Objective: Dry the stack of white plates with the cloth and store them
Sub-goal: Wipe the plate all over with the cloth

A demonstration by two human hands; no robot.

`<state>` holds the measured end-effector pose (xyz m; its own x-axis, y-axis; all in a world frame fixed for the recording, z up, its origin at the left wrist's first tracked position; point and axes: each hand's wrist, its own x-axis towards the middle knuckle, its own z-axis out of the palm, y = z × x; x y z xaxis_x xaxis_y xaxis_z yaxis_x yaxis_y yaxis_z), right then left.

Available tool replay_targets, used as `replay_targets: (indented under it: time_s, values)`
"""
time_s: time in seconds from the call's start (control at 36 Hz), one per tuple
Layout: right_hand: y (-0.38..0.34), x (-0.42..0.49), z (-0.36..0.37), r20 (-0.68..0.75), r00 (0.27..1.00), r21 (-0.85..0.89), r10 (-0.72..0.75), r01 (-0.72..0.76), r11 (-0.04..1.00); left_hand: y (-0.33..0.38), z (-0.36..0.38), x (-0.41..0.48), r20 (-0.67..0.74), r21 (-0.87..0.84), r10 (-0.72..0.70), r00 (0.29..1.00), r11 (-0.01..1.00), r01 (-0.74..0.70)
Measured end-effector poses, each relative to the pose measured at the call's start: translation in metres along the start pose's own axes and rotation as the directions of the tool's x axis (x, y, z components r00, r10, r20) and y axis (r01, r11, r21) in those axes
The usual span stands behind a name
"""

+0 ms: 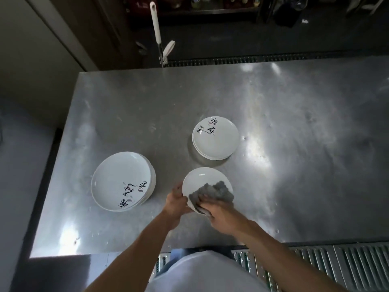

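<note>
Just below the frame's centre, the left hand (175,200) grips a white plate (202,180) by its left rim, tilted above the surface (294,144). The right hand (221,216) clutches the bunched grey cloth (214,191) and presses it against the plate's face. A good wipe would sweep rim to rim while the left hand turns the plate, then cover the underside. A larger stack (120,178) sits at lower left and a smaller stack (216,140) just above; which one is dried cannot be told. Both lie close enough to clip. A white handle (155,22) stands well clear at the top.
</note>
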<state>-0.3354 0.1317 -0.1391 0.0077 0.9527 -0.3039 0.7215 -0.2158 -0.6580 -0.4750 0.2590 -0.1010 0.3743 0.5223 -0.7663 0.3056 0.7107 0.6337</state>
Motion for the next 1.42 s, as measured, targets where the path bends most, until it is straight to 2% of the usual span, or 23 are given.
replay_targets:
  time_s: [0.08,0.17,0.22,0.28,0.31,0.39,0.5,0.58,0.64,0.69,0.78,0.83,0.92,0.97,1.03,1.08,1.17,1.19,1.28,1.36,1.42]
  values:
    - [0.020,0.002,0.000,-0.028,0.998,-0.158,0.064,-0.067,0.985,-0.004,-0.005,0.000,-0.005,-0.012,-0.010,1.000,1.000,0.009]
    - [0.017,0.022,-0.004,0.051,0.959,-0.132,0.280,-0.272,0.953,-0.007,-0.002,0.000,0.028,0.013,-0.008,1.000,1.000,0.008]
    - [0.007,0.041,-0.006,0.090,0.939,-0.135,0.332,-0.318,0.938,-0.007,0.000,-0.001,0.041,0.008,-0.005,0.999,1.000,0.004]
    - [-0.006,0.052,-0.007,0.113,0.954,-0.208,0.277,-0.250,0.946,-0.006,0.000,-0.002,0.063,-0.001,0.006,0.998,1.000,-0.006]
    - [-0.013,0.053,-0.007,0.138,0.965,-0.201,0.225,-0.195,0.960,-0.006,0.000,-0.002,0.070,0.001,0.013,0.997,1.000,-0.013]
    - [-0.022,0.041,-0.009,0.189,0.980,-0.018,0.063,-0.061,0.998,-0.004,-0.005,0.000,0.062,-0.012,0.033,0.998,0.999,-0.032]
    - [-0.006,0.018,-0.014,0.170,0.964,-0.076,-0.203,0.218,0.973,-0.005,-0.015,0.000,0.060,-0.086,0.009,0.998,0.996,-0.004]
    - [0.010,0.008,-0.019,0.180,0.956,-0.124,-0.231,0.255,0.959,-0.008,-0.018,0.001,0.077,-0.088,-0.008,0.997,0.996,0.015]
    - [0.020,0.008,-0.018,0.148,0.977,-0.178,-0.154,0.179,0.968,-0.008,-0.018,0.002,0.087,-0.055,-0.029,0.996,0.998,0.034]
    - [0.021,0.016,-0.016,0.104,0.995,-0.152,-0.004,0.020,0.988,-0.008,-0.019,0.002,0.112,-0.026,-0.064,0.992,0.997,0.068]
    - [0.006,0.042,-0.015,0.035,0.959,0.059,0.282,-0.283,0.957,-0.004,-0.019,0.003,0.178,0.042,-0.111,0.978,0.994,0.105]
    - [-0.007,0.055,-0.010,-0.012,0.942,0.182,0.336,-0.328,0.927,0.000,-0.018,0.005,0.204,0.081,-0.127,0.971,0.990,0.112]
    - [-0.021,0.054,-0.001,0.055,0.986,0.263,0.158,-0.167,0.950,0.003,-0.016,0.004,0.236,0.135,-0.114,0.965,0.987,0.084]
    - [-0.012,0.049,-0.001,0.076,0.995,0.195,0.066,-0.080,0.978,0.000,-0.019,0.003,0.228,0.123,-0.106,0.968,0.989,0.079]
    - [0.005,0.046,-0.005,0.052,0.992,0.008,0.111,-0.112,0.994,-0.003,-0.023,0.002,0.190,0.086,-0.122,0.974,0.991,0.108]
    - [0.011,0.041,-0.007,0.089,0.987,-0.074,0.132,-0.126,0.989,-0.005,-0.024,0.001,0.178,0.084,-0.132,0.975,0.989,0.119]
    - [0.005,0.035,-0.002,0.193,0.973,-0.061,-0.126,0.140,0.988,-0.004,-0.026,-0.001,0.208,0.131,-0.117,0.971,0.987,0.091]
    - [0.007,0.035,-0.002,0.190,0.972,-0.080,-0.141,0.158,0.984,-0.003,-0.026,-0.001,0.215,0.142,-0.116,0.970,0.986,0.086]
    - [0.010,0.036,-0.007,0.104,0.994,-0.183,-0.038,0.056,0.981,-0.002,-0.026,0.000,0.207,0.140,-0.139,0.968,0.984,0.111]
    - [-0.002,0.038,-0.002,0.181,0.965,-0.100,-0.189,0.209,0.973,-0.002,-0.024,0.001,0.153,0.132,-0.157,0.976,0.982,0.138]
    - [-0.002,0.039,-0.004,0.197,0.963,-0.116,-0.181,0.207,0.972,-0.006,-0.022,0.003,0.098,0.113,-0.146,0.984,0.984,0.135]
